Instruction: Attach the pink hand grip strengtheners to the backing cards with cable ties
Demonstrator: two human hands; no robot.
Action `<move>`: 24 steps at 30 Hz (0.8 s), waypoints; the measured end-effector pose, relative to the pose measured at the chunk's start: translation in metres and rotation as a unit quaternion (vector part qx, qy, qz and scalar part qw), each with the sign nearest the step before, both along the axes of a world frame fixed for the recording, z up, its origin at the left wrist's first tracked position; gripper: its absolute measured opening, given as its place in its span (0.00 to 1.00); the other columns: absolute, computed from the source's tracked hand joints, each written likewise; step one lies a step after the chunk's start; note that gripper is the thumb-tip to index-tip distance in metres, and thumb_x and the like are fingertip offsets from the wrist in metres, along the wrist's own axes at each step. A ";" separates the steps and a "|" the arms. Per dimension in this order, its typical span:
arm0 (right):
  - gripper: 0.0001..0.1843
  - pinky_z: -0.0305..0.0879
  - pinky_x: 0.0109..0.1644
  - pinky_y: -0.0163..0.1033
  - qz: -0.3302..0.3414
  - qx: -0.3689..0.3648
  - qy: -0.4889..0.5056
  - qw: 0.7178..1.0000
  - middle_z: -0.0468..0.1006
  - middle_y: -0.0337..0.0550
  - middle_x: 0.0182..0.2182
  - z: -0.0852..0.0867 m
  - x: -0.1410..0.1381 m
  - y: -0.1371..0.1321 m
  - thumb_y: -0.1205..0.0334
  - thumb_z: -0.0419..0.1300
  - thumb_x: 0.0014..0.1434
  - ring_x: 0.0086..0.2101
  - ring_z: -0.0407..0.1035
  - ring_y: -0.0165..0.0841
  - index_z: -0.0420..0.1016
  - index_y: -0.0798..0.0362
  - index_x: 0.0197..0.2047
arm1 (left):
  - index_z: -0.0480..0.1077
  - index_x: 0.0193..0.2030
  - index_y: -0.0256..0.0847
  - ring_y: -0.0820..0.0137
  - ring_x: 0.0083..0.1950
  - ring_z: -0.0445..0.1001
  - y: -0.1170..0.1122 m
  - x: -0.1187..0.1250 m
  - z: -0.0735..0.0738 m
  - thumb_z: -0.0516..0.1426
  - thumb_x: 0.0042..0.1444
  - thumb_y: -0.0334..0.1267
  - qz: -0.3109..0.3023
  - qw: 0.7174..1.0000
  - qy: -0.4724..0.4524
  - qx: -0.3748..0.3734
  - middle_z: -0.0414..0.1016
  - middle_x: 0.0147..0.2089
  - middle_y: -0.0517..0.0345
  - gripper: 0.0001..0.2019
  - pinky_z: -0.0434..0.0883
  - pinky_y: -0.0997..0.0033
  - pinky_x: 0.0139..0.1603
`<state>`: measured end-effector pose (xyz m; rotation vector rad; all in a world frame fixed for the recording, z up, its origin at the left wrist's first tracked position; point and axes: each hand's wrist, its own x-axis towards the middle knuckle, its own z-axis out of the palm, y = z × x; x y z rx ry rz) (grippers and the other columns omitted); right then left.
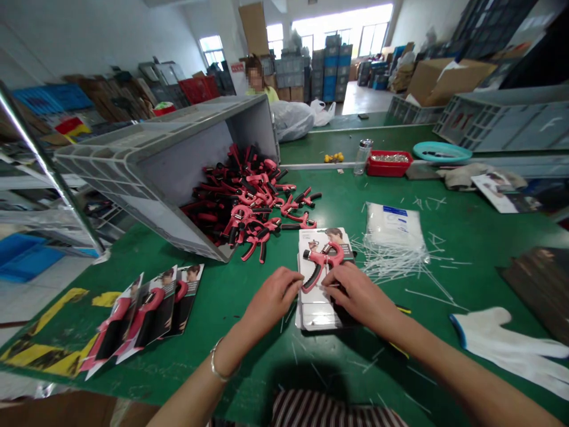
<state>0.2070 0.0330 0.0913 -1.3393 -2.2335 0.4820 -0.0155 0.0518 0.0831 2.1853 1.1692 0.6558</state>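
A pink and black hand gripper (320,265) lies on the top card of a small stack of printed backing cards (316,308) on the green table. My left hand (272,299) pinches its left handle, fingers closed. My right hand (355,295) presses on its right handle, fingers curled on it. Behind the cards, a grey crate (146,157) lies tipped on its side, spilling a pile of the same pink grippers (253,198). Several finished carded grippers (146,314) lie fanned out to the left.
White cable ties (395,258) and a bag of them (393,224) lie right of the cards. A white glove (507,344) sits at far right. A red tray (387,163), a jar (362,155) and a teal plate (440,152) stand behind. A person sits beyond the crate.
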 end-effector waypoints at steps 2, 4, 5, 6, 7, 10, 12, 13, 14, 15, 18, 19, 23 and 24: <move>0.03 0.64 0.46 0.43 0.000 -0.013 0.046 0.999 0.78 0.40 0.36 0.000 0.003 0.001 0.67 0.60 0.63 0.41 0.68 0.37 0.73 0.50 0.37 | 0.74 0.45 0.42 0.68 0.46 0.74 0.002 -0.004 -0.004 0.53 0.65 0.35 0.002 0.999 -0.045 -0.011 0.75 0.42 0.55 0.09 0.69 0.68 0.49; 0.04 0.62 0.50 0.43 0.007 -0.004 0.073 0.997 0.79 0.39 0.37 -0.001 0.002 0.003 0.68 0.60 0.63 0.43 0.68 0.37 0.75 0.49 0.38 | 0.75 0.44 0.43 0.69 0.45 0.74 0.005 -0.002 -0.006 0.55 0.64 0.33 -0.004 0.997 -0.080 0.005 0.76 0.41 0.56 0.08 0.69 0.70 0.48; 0.05 0.61 0.52 0.44 0.009 0.001 0.082 0.997 0.79 0.38 0.38 -0.001 0.001 0.003 0.68 0.60 0.63 0.43 0.68 0.37 0.76 0.49 0.38 | 0.75 0.44 0.43 0.69 0.45 0.74 0.006 0.002 -0.007 0.55 0.64 0.33 -0.008 0.996 -0.089 0.017 0.76 0.41 0.56 0.07 0.69 0.70 0.48; 0.05 0.61 0.53 0.44 0.005 0.005 0.088 0.996 0.79 0.38 0.38 -0.001 0.000 0.004 0.68 0.60 0.63 0.44 0.68 0.36 0.76 0.48 0.38 | 0.75 0.44 0.43 0.69 0.45 0.74 0.007 0.006 -0.007 0.55 0.63 0.33 -0.011 0.995 -0.095 0.026 0.76 0.42 0.57 0.07 0.69 0.70 0.49; 0.05 0.61 0.53 0.44 -0.006 0.005 0.092 0.996 0.79 0.38 0.38 -0.001 -0.001 0.004 0.68 0.61 0.63 0.43 0.69 0.36 0.76 0.49 0.39 | 0.74 0.45 0.43 0.69 0.45 0.74 0.007 0.010 -0.007 0.56 0.63 0.33 -0.010 0.994 -0.101 0.028 0.77 0.42 0.57 0.07 0.69 0.70 0.48; 0.02 0.63 0.49 0.42 -0.041 -0.001 0.086 0.995 0.78 0.40 0.37 -0.002 0.001 0.004 0.66 0.62 0.62 0.41 0.69 0.36 0.75 0.50 0.39 | 0.73 0.45 0.41 0.70 0.41 0.75 0.005 0.021 -0.008 0.58 0.60 0.33 0.009 0.991 -0.131 0.001 0.77 0.40 0.57 0.07 0.69 0.71 0.45; 0.02 0.63 0.47 0.42 -0.033 0.006 0.054 0.998 0.78 0.40 0.35 0.000 0.006 0.002 0.65 0.61 0.63 0.40 0.68 0.37 0.75 0.51 0.37 | 0.74 0.40 0.40 0.71 0.39 0.74 0.003 0.025 -0.009 0.59 0.60 0.34 0.014 0.988 -0.150 -0.024 0.76 0.37 0.58 0.04 0.69 0.73 0.43; 0.04 0.63 0.47 0.43 -0.022 0.014 0.030 0.999 0.77 0.41 0.34 0.001 0.009 0.001 0.64 0.60 0.64 0.40 0.67 0.37 0.74 0.51 0.36 | 0.74 0.38 0.40 0.71 0.39 0.74 0.003 0.026 -0.009 0.59 0.60 0.34 0.014 0.987 -0.156 -0.033 0.76 0.36 0.58 0.03 0.69 0.73 0.43; 0.05 0.63 0.46 0.43 -0.013 0.024 0.003 1.000 0.77 0.42 0.34 0.002 0.012 0.000 0.63 0.59 0.65 0.39 0.67 0.38 0.74 0.51 0.35 | 0.75 0.36 0.40 0.71 0.39 0.73 0.003 0.027 -0.010 0.59 0.60 0.35 0.016 0.986 -0.162 -0.042 0.75 0.36 0.58 0.03 0.68 0.73 0.42; 0.07 0.63 0.45 0.43 -0.005 0.033 -0.023 0.999 0.77 0.44 0.34 0.004 0.014 0.000 0.63 0.58 0.65 0.39 0.67 0.39 0.74 0.52 0.35 | 0.75 0.36 0.40 0.71 0.39 0.73 0.003 0.028 -0.010 0.59 0.60 0.35 0.019 0.984 -0.168 -0.052 0.75 0.35 0.58 0.04 0.68 0.73 0.42; 0.09 0.63 0.43 0.43 0.009 0.052 -0.074 0.996 0.76 0.47 0.34 0.007 0.020 -0.001 0.62 0.55 0.66 0.38 0.65 0.39 0.73 0.53 0.35 | 0.75 0.36 0.40 0.71 0.38 0.72 0.004 0.028 -0.010 0.59 0.59 0.36 0.024 0.978 -0.190 -0.084 0.75 0.36 0.58 0.04 0.68 0.73 0.41; 0.09 0.63 0.43 0.43 0.010 0.056 -0.080 0.995 0.76 0.47 0.34 0.007 0.021 -0.001 0.63 0.55 0.67 0.38 0.65 0.39 0.72 0.54 0.35 | 0.75 0.36 0.40 0.71 0.37 0.72 0.004 0.029 -0.010 0.59 0.59 0.37 0.024 0.976 -0.195 -0.093 0.75 0.36 0.58 0.05 0.68 0.73 0.41; 0.09 0.64 0.42 0.43 0.004 0.067 -0.085 0.994 0.76 0.47 0.34 0.005 0.020 0.000 0.62 0.54 0.67 0.37 0.64 0.39 0.71 0.53 0.34 | 0.74 0.37 0.39 0.70 0.38 0.71 0.004 0.029 -0.008 0.58 0.60 0.39 0.018 0.976 -0.189 -0.111 0.75 0.36 0.57 0.07 0.68 0.72 0.41; 0.10 0.63 0.42 0.44 0.003 0.070 -0.086 0.994 0.76 0.47 0.34 0.005 0.020 0.000 0.62 0.54 0.67 0.37 0.65 0.39 0.71 0.53 0.34 | 0.74 0.37 0.39 0.70 0.38 0.71 0.004 0.029 -0.008 0.57 0.60 0.39 0.018 0.977 -0.183 -0.112 0.75 0.37 0.57 0.07 0.68 0.72 0.42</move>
